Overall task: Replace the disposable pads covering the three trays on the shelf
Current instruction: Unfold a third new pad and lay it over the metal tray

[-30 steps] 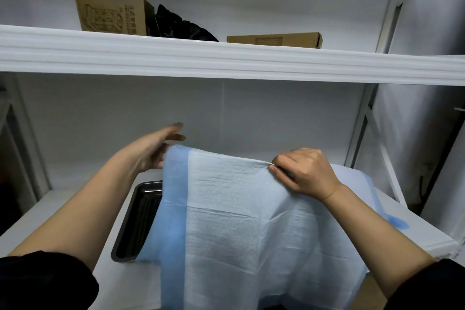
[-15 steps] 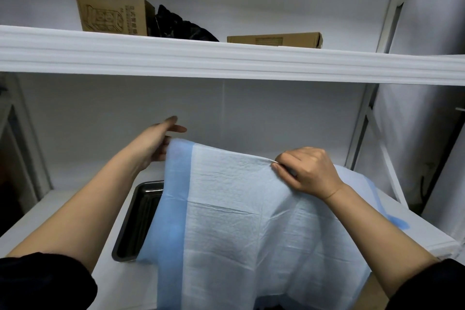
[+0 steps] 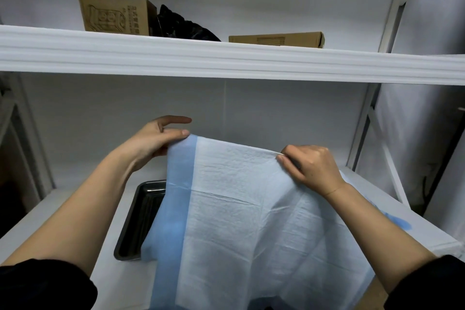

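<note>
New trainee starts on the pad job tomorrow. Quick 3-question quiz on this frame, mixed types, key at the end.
1. True or false: both hands grip the top edge of the pad.
2. Multiple choice: which part of the dark tray shows? A) only its left side B) all of it C) only its right side
3. Fill in: on the upper shelf, a black bag sits between two cardboard ____.

Key
1. True: the left hand pinches the blue-bordered corner, the right hand pinches further along.
2. A: the pad hangs over the rest.
3. Boxes: the upright box and the flat box.
</note>
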Motion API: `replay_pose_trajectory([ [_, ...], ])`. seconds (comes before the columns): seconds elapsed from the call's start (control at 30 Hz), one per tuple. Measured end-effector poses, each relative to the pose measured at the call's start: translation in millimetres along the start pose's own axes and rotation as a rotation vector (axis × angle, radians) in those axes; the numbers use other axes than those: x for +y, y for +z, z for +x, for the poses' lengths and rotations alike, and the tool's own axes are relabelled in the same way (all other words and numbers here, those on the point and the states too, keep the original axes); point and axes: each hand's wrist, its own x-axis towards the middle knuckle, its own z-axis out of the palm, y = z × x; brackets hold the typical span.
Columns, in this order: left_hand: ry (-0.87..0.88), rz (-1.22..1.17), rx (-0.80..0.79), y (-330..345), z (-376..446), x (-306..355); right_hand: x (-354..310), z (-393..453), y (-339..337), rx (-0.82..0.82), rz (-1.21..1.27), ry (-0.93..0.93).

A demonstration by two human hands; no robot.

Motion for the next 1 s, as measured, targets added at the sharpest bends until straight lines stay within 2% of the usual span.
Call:
replay_pose_trajectory([
  [0.07, 0.039, 0.006, 0.058, 4, 1, 1, -1, 0, 1, -0.007, 0.009, 0.032],
  [0.2, 0.187, 0.076, 0.322, 10, 12, 1, -5, 3, 1, -0.035, 0.016, 0.055],
  [0.27, 0.286, 0.354, 0.574, 15, 11, 0, -6, 4, 1, -0.044, 0.023, 0.082],
  [0.3, 0.365, 0.614, 0.696, 21, 7, 0, -7, 6, 1, -0.047, 0.028, 0.094],
  [0.33, 0.509, 0.823, 0.751, 31, 1, 0, -8, 7, 0, -0.047, 0.032, 0.098],
  [0.37, 0.682, 0.940, 0.701, 45, -7, 1, -10, 8, 1, -0.051, 0.038, 0.096],
  [0.4, 0.798, 0.999, 0.550, 61, -15, 6, -11, 9, 1, -0.053, 0.041, 0.092],
  [0.43, 0.809, 1.018, 0.369, 79, -21, 13, -12, 10, 1, -0.059, 0.041, 0.087],
  [0.5, 0.628, 1.018, 0.067, 101, -21, 20, -13, 13, 1, -0.069, 0.041, 0.073],
  [0.6, 0.434, 0.972, -0.098, 109, -6, 31, -14, 16, -1, -0.071, 0.031, 0.061],
  [0.7, 0.368, 0.852, -0.113, 105, 5, 33, -12, 17, -6, -0.072, 0.041, 0.076],
  [0.77, 0.356, 0.820, -0.070, 105, 9, 35, -9, 17, -9, -0.131, 0.072, 0.163],
  [0.87, 0.348, 0.856, 0.048, 103, 10, 38, 0, 18, -15, -0.398, 0.198, 0.420],
  [1.0, 0.339, 1.005, 0.222, 98, 15, 41, 25, 13, -23, -0.644, 0.320, 0.576],
])
